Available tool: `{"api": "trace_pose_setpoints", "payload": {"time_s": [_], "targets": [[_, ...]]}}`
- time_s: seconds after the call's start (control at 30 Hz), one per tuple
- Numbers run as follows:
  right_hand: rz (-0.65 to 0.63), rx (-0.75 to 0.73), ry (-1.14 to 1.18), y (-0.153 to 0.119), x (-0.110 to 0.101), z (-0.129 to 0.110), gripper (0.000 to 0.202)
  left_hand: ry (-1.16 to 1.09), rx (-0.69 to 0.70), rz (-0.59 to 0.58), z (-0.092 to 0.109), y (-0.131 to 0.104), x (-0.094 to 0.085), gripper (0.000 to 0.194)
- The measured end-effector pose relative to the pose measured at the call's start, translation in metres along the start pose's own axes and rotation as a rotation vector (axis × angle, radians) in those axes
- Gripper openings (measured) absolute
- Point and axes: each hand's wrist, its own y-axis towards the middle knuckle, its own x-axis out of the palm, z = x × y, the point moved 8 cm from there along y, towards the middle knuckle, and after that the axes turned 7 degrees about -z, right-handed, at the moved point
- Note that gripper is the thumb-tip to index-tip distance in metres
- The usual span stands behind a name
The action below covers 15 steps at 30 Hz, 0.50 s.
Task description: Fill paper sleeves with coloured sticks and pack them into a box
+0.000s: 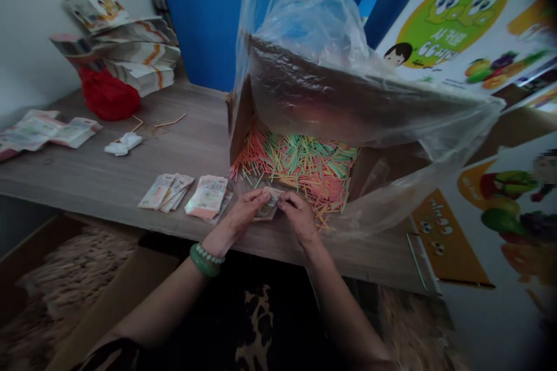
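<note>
My left hand (pixel 246 212) and my right hand (pixel 300 219) are close together at the table's front edge. Between them is a small printed plastic packet (pixel 266 212); the fingers of both hands are pinched on its upper part. Just beyond lies an open cardboard box (pixel 240 127) lined with a clear plastic bag (pixel 383 127). It holds a heap of thin pink, green and yellow sticks (pixel 300 156). Left of my left hand sit a stack of printed packets (pixel 206 195) and a fanned group of similar packets (pixel 162 191).
On the grey table (pixel 187 127) are a red bag (pixel 108 95), piled printed bundles (pixel 148 60), loose printed packets (pixel 52 130) and a crumpled white piece (pixel 124 143). A blue panel (pixel 204 17) stands behind. Printed fruit boards (pixel 461 17) rise at the right.
</note>
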Motion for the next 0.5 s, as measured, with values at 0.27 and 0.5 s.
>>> {"api": "trace_pose_setpoints", "payload": {"time_s": [0.27, 0.5], "targets": [[-0.198, -0.114, 0.029, -0.005, 0.058, -0.033, 0.020, 0.237, 0.103, 0.183, 0.055, -0.048, -0.025, 0.030], [-0.314, 0.011, -0.247, 0.004, 0.123, -0.027, 0.015, 0.836, 0.041, 0.684, 0.112, -0.097, -0.178, 0.026]]}}
